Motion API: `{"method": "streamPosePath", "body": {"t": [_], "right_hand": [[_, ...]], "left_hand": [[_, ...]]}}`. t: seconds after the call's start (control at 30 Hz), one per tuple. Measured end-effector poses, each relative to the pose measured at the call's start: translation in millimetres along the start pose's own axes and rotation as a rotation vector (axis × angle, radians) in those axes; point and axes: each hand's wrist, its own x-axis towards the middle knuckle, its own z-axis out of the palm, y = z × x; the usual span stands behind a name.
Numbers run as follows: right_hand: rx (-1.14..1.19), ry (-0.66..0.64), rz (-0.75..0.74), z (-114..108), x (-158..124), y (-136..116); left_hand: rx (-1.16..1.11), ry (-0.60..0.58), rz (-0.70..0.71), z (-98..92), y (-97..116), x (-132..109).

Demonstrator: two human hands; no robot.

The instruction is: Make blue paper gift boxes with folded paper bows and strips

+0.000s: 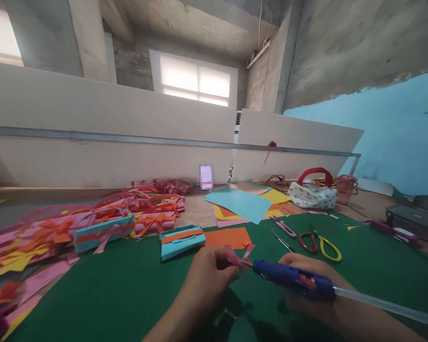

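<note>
Between its thumb and fingers, my left hand (214, 273) pinches a small pink paper bow (237, 259) above the green mat. My right hand (303, 304) is closed round a blue glue gun (288, 275), its fingers partly hidden by the gun's body. The gun's nozzle points left and meets the bow, or comes very close to it. A clear glue stick (381, 301) runs out of the back of the gun. Just beyond my left hand lie a blue folded paper bag (182, 241) with an orange band and an orange paper sheet (230, 237).
Colourful paper bags and bows (146, 216) are heaped at the left. Scissors (321, 244), a pink cutter (284, 227) and tweezers (281, 240) lie on the green mat (110, 289). Blue paper (238, 202), a phone (206, 177) and a white pouch (312, 195) stand farther back.
</note>
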Motion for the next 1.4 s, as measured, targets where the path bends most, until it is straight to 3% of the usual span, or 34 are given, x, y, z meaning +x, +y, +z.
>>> {"method": "streamPosePath", "body": {"t": [0.1,0.23,0.33,0.53,0.73,0.93,1.2,1.4], "right_hand": [[0.071,-0.217,0.104,-12.5,2.3,-5.1],[0.005,-0.229,0.058,-11.3,3.4,0.0],[-0.103,-0.175,0.008,-5.2,2.6,7.7],[-0.238,-0.103,0.062,4.6,-1.9,13.0],[-0.237,-0.017,0.167,10.3,-5.5,9.6],[-0.302,-0.037,0.049,5.8,-3.3,4.3],[-0.222,0.050,0.067,10.0,-5.3,3.3],[-0.216,0.026,0.071,10.7,-6.6,7.7]], "left_hand": [[0.011,-0.003,0.003,-0.4,-3.1,1.6],[0.016,-0.014,-0.003,-0.5,-4.9,2.2],[0.002,-0.029,-0.002,-1.0,-2.1,0.6],[-0.027,-0.049,-0.023,-1.5,6.2,-3.8],[-0.074,-0.068,-0.020,-0.3,5.1,-2.7],[-0.015,-0.042,-0.004,-0.9,1.8,-0.6],[-0.041,-0.060,-0.015,-0.1,2.1,-3.1],[-0.062,-0.074,-0.015,-0.1,0.7,-1.4]]}}
